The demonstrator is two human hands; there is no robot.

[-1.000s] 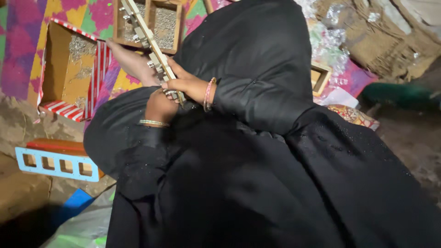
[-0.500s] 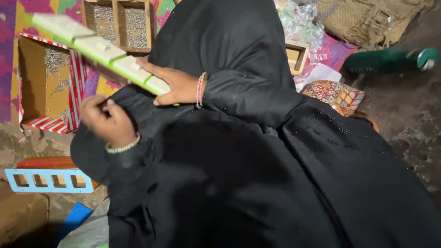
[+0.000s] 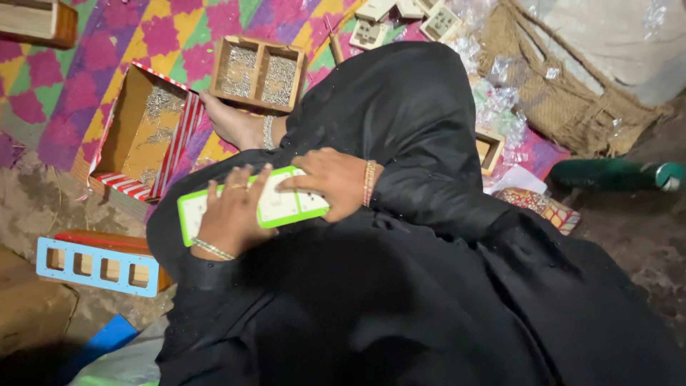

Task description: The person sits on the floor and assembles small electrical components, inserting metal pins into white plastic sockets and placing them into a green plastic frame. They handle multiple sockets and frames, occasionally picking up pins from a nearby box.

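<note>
A long green-edged panel with white switch inserts (image 3: 275,206) lies flat across my lap, on the black robe. My left hand (image 3: 232,213) rests on top of its left half, fingers spread over the white face. My right hand (image 3: 330,180) grips its right end, fingers curled over the edge. Both wrists carry bangles. My bare foot (image 3: 236,125) with an anklet sticks out beyond the panel.
A two-compartment wooden box of small screws (image 3: 259,73) and an open cardboard box with metal parts (image 3: 143,136) sit on the patterned mat ahead. A blue frame with square holes (image 3: 96,266) lies at left. White switch parts (image 3: 439,21), a burlap sack (image 3: 572,93) and a green bottle (image 3: 614,174) lie at right.
The panel came down from a raised, tilted position to lie flat on my lap. My left hand moved onto its top face; my right hand kept hold of the right end.
</note>
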